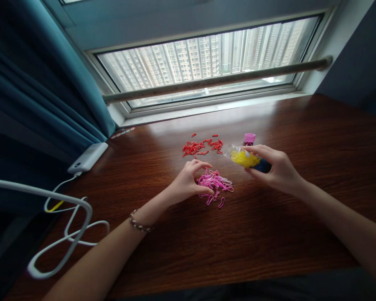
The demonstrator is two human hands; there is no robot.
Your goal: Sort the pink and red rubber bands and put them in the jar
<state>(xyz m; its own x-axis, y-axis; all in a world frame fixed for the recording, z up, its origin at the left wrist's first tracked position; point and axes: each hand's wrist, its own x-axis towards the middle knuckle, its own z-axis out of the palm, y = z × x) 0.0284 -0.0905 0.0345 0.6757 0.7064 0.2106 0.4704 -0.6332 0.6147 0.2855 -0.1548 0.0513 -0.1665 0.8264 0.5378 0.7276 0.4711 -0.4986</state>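
My left hand (192,179) curves around the left side of a pile of pink rubber bands (216,182), thumb and fingers apart, at the table surface. In my right hand (274,167) is a clear container (242,156) with yellow bands inside, tilted so that one end points left; its other end looks dark blue. Fingers lie along its top and the thumb below. Behind the pink pile lies a spread of red rubber bands (194,147). A pink cap-like piece (250,137) stands just beyond my right hand, its lower part dark.
The brown wooden table (238,246) reaches to a window (207,58) with a rail (213,81) across it. At left, a white power bank (89,158) with a white cable (72,234) lies by the blue curtain (65,75).
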